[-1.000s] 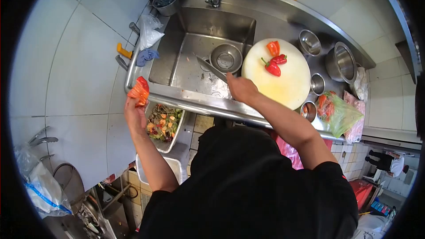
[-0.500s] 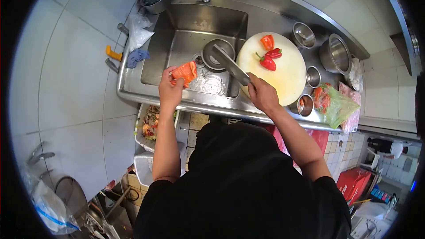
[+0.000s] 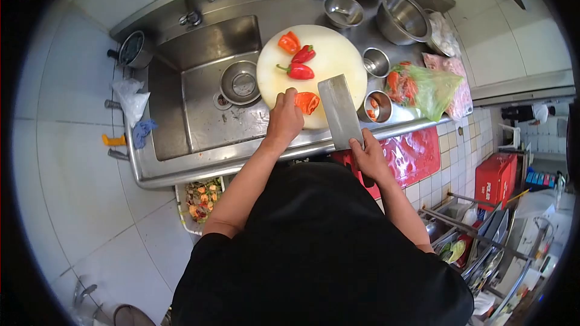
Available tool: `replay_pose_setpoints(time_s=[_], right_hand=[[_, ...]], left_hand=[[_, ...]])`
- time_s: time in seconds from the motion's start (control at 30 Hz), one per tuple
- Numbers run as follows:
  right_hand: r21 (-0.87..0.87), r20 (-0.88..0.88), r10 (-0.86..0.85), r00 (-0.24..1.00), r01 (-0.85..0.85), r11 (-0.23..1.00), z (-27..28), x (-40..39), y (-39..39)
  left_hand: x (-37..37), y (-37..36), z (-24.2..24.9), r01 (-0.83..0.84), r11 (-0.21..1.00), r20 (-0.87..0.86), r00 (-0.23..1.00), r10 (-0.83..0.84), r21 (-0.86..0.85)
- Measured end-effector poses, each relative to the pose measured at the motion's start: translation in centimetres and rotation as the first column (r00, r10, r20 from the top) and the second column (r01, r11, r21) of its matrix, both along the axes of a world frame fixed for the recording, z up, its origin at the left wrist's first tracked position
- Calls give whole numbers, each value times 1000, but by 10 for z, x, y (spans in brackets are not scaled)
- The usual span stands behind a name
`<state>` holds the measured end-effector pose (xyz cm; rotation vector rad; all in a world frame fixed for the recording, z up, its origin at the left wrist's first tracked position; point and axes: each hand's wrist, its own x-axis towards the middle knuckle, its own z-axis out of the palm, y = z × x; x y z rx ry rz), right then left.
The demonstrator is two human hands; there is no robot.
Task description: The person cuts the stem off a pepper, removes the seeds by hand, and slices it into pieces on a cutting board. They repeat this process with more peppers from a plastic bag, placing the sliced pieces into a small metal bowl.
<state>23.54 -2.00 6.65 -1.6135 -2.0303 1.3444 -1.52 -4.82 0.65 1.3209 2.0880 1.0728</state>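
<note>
The left hand [image 3: 286,116] pinches a cut pepper piece [image 3: 308,103] on the board [image 3: 338,54]; the right hand [image 3: 370,158] grips a cleaver [image 3: 339,111]; two red peppers [image 3: 299,72] look uncut (stems on, too).

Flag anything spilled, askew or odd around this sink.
Small dark scraps lie loose on the sink floor, near the drain, which looks like leftover mess. A blue cloth sits crumpled on the sink's left edge, untidy rather than folded.

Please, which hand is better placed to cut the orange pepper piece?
Probably the right hand: it grips the cleaver, its blade beside the pepper piece. The left hand holds that piece on the board.
</note>
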Motion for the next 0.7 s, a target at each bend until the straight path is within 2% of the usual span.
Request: replay_pose_setpoints(time_s=[0.03,0.1,0.13,0.2,0.23,0.3,0.43,0.5,0.7], right_hand=[[1,-6,-17,1000,17,1000,-7,7,-1],[167,-110,-1,994,20,986,-14,16,-2],[164,-117,-18,993,37,986,-14,19,-2],[137,-50,-44,998,51,989,-10,23,-2],[134,-56,-57,997,64,989,-10,26,-1],[148,60,-30,998,21,989,-9,31,2],[161,67,19,998,-30,986,-3,38,7],[285,76,93,993,-111,952,-7,41,11],[246,169,185,968,-223,943,8,42,17]], left_hand=[[5,6,2,46,998,-42,998,-47,-31],[12,16,-4,86,996,-63,994,-87,-30],[14,20,-7,91,996,-72,993,-91,-12],[19,28,-14,111,994,-84,990,-111,2],[20,31,-17,67,997,-84,994,-65,30],[19,35,-22,26,998,-88,996,-21,52],[9,38,-33,8,990,-115,993,9,143],[6,38,-36,49,983,-119,992,-28,176],[9,37,-36,-6,989,-111,994,22,146]])
